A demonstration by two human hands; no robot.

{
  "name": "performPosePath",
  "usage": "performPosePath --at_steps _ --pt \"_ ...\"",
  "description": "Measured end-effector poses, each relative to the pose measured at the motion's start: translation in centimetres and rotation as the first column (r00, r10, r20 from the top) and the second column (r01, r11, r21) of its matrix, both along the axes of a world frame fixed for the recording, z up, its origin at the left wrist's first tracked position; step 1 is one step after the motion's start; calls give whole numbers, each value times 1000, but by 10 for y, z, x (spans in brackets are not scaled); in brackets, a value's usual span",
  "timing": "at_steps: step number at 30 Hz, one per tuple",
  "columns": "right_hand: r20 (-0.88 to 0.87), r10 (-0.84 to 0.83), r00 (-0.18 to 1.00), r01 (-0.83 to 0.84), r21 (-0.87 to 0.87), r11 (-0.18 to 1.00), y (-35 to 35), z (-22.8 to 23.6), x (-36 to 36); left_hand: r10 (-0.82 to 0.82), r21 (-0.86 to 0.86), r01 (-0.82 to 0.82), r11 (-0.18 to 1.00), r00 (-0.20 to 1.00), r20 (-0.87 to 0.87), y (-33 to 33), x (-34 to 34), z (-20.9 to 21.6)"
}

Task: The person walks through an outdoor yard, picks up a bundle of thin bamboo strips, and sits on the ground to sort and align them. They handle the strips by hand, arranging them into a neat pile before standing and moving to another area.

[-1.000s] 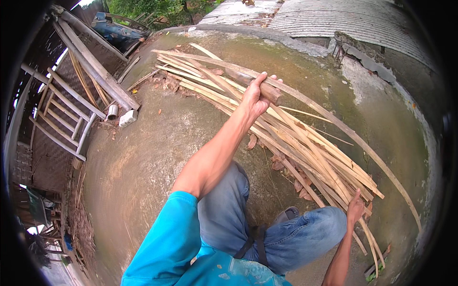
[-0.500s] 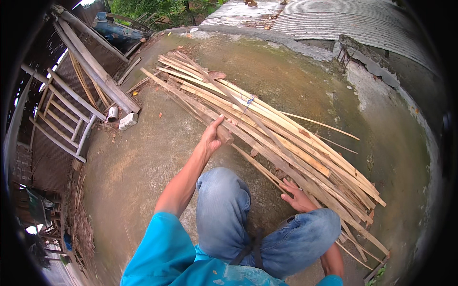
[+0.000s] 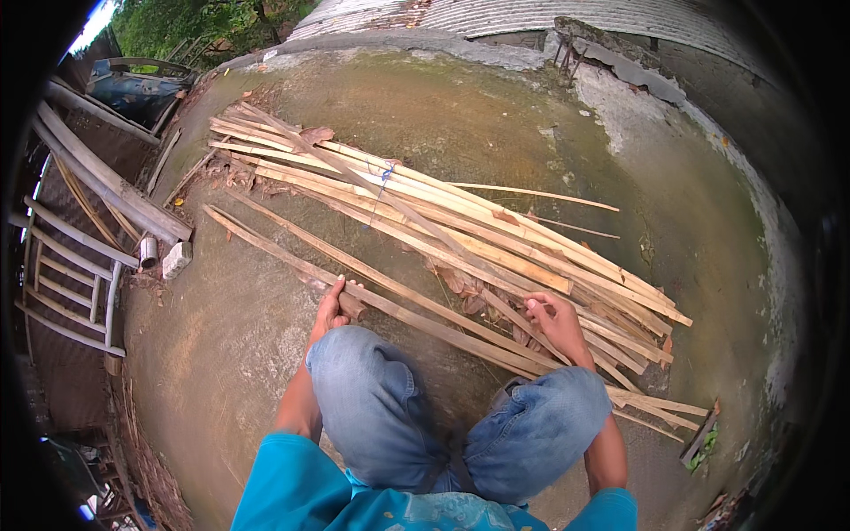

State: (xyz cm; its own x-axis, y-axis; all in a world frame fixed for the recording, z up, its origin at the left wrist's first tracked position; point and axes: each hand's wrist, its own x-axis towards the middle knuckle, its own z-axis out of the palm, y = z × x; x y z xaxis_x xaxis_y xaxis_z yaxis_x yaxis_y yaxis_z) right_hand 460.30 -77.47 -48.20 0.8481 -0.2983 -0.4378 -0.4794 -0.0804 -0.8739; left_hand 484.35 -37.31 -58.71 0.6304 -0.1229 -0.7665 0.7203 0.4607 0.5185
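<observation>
My left hand (image 3: 331, 306) is closed around a long brown bamboo strip (image 3: 423, 322) and holds it near my left knee, apart from the pile. A short thick piece of wood (image 3: 351, 305) shows beside its fingers. A second thin strip (image 3: 372, 273) lies just beyond, roughly parallel. My right hand (image 3: 560, 326) is over the near right side of the bamboo pile (image 3: 496, 252), its thumb and fingertips pinched together; what they hold, if anything, is too small to tell. A blue tie (image 3: 387, 174) crosses the pile's far part.
Dry leaves (image 3: 462, 281) lie among the strips on the stained concrete floor (image 3: 212, 327). At left are a bamboo ladder-like frame (image 3: 71, 276), a metal can (image 3: 148, 252) and a pale block (image 3: 177, 260). A broken concrete ledge (image 3: 620, 60) and corrugated roofing (image 3: 496, 16) border the far side.
My left hand has drawn the long strip away from the pile toward my knees. My right hand has risen from beside the strips, its spread fingers now pinched. The view has shifted right.
</observation>
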Motion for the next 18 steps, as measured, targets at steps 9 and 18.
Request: performPosePath --at_steps 9,18 --pt "-111 -1 994 -87 -787 611 -39 -80 -18 94 176 -53 983 968 -231 38 -44 7" --pt "-122 111 986 -164 -802 574 14 -75 -39 10 23 -14 1000 980 200 14 6 120"
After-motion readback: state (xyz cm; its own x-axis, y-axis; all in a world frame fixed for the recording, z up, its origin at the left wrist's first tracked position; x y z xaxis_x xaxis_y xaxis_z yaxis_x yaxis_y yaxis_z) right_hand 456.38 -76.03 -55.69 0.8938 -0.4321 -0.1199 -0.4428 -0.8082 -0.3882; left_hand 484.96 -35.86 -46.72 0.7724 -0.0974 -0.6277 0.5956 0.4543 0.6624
